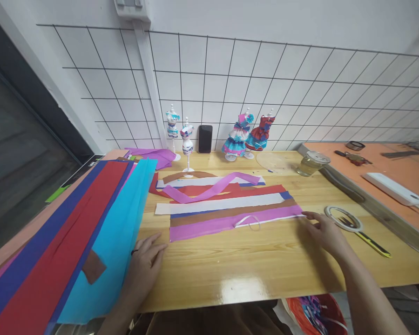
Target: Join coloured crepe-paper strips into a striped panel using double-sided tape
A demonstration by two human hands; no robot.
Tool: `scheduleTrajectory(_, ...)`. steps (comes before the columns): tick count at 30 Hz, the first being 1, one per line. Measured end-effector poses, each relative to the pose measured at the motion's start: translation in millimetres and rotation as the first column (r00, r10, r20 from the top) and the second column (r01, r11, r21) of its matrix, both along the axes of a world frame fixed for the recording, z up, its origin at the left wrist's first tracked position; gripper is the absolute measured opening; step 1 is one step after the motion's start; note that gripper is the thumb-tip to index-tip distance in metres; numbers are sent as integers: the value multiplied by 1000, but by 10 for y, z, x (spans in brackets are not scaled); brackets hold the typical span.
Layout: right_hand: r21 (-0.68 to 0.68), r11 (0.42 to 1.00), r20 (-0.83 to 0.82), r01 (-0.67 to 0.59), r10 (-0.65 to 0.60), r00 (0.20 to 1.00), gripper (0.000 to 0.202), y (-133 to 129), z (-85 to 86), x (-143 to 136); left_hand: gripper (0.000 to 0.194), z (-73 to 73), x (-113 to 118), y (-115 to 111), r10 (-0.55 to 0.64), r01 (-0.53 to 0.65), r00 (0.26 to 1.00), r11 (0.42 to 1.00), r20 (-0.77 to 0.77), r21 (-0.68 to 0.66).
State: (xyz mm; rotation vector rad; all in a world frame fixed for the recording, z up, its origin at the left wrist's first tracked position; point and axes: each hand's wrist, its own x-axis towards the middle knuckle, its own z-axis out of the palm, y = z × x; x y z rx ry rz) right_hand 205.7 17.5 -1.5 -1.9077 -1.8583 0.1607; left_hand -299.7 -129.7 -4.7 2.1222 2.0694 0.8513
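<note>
My left hand [148, 258] rests with fingers apart on the wooden table, beside the light blue paper sheet [122, 223]. A dark ring is on one finger. My right hand [321, 228] has its fingers stretched out, with the fingertips touching the right end of a purple paper strip [199, 224]. A narrow white tape [279, 217] runs along the lower edge of this strip. Part of the tape curls up loosely near the middle. Behind the strip lie brown, blue, white and red strips, and a loose purple ribbon [212, 188] crosses the rear ones.
At left lies a stack of coloured sheets, a red one [73, 223] on top. A tape roll [344, 218] and yellow cutter [373, 244] are at right. Behind stand small dressed mannequins [187, 139], a phone [205, 138] and a glass jar [312, 163]. A red bin [335, 311] is below.
</note>
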Motion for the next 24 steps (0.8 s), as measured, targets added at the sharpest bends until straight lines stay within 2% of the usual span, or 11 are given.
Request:
scheduleTrajectory(3,-72,997,-69,20,-25,997,40,3,100,-35,24,-8,-17,-17,-14,13,1000,999,24,39)
scheduleTrajectory(6,-24,1000,-83,-3,1,997,38,46,223,-233,23,-21,-32,-31,-9,5,999,998,50,70)
scheduleTrajectory(10,29,989,-109,-148,150,983,35,127,369,-683,22,-46,-40,-55,5,-13,997,995,77,98)
scheduleTrajectory(15,-6,927,-156,-375,369,916,31,261,509,-1224,21,-50,-24,-89,11,-23,996,991,87,135)
scheduleTrajectory(20,-8,871,-154,-491,484,861,27,582,606,-1603,19,-5,9,-121,2,-13,999,971,43,240)
scheduleTrajectory(24,-15,824,-75,-566,563,823,27,908,699,-1972,20,17,20,-131,-16,19,1000,960,-11,280)
